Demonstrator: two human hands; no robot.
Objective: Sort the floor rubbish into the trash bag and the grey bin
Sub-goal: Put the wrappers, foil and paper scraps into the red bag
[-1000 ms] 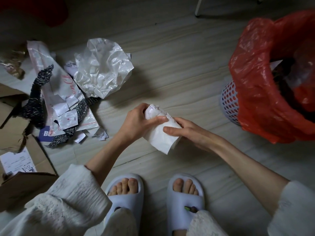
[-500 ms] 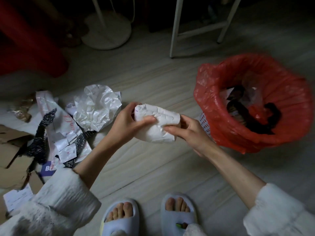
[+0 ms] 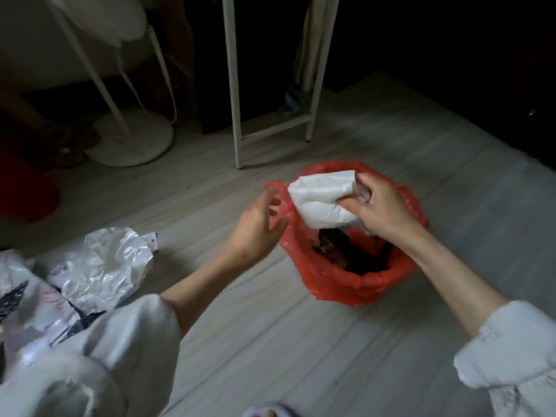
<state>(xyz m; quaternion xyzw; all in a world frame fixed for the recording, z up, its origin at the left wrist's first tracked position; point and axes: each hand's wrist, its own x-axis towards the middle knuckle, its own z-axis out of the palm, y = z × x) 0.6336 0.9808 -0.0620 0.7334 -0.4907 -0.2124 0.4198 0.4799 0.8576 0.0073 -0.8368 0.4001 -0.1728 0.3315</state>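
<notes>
Gripping a crumpled white paper bundle (image 3: pixel 323 201), the right hand (image 3: pixel 382 207) holds it over the mouth of the red trash bag (image 3: pixel 334 281). The left hand (image 3: pixel 258 227) hangs open just left of the bundle, fingers spread beside the bag's rim, apart from the paper.

the right hand (image 3: pixel 383 210) reached forward from a pale sleeve, forearm bare, fingers curled in a grip. the left hand (image 3: pixel 258 228) hovered beside it, palm turned inward, fingers loosely spread and holding nothing.
</notes>
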